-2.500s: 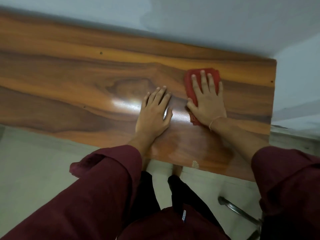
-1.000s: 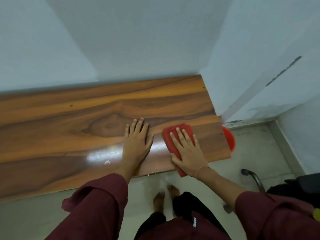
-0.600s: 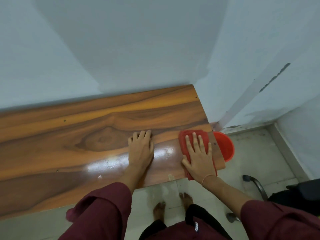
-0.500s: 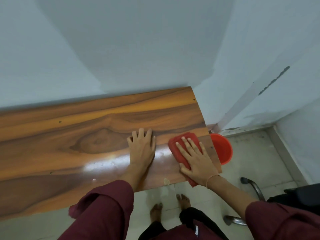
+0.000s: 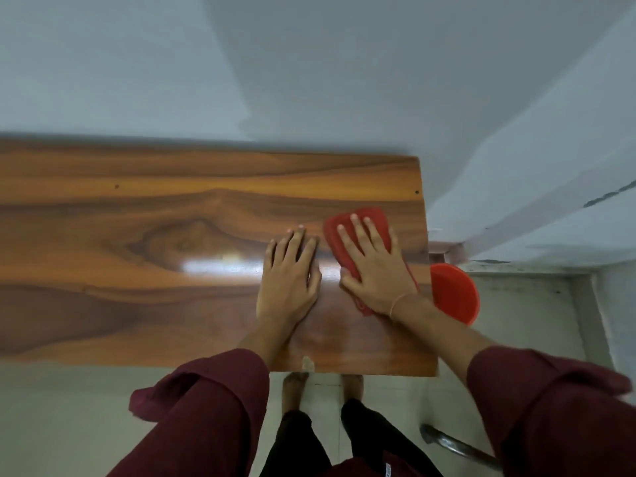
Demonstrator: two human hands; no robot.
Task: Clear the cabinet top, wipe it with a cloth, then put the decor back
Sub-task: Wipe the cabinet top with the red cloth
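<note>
The fingers (image 5: 358,235) of the right hand (image 5: 375,270) lie straight and slightly spread, pressing flat on a folded red cloth (image 5: 382,225) near the right end of the glossy brown wood-grain cabinet top (image 5: 137,208). The left hand (image 5: 289,280) rests just left of it, fingers straight on bare wood, holding nothing. Clearing looks done, since no decor shows on the top; wiping is underway, and returning the decor remains. The cloth looks thin, soft and flattened. A round red plastic bucket (image 5: 454,294) stands on the floor past the right edge.
</note>
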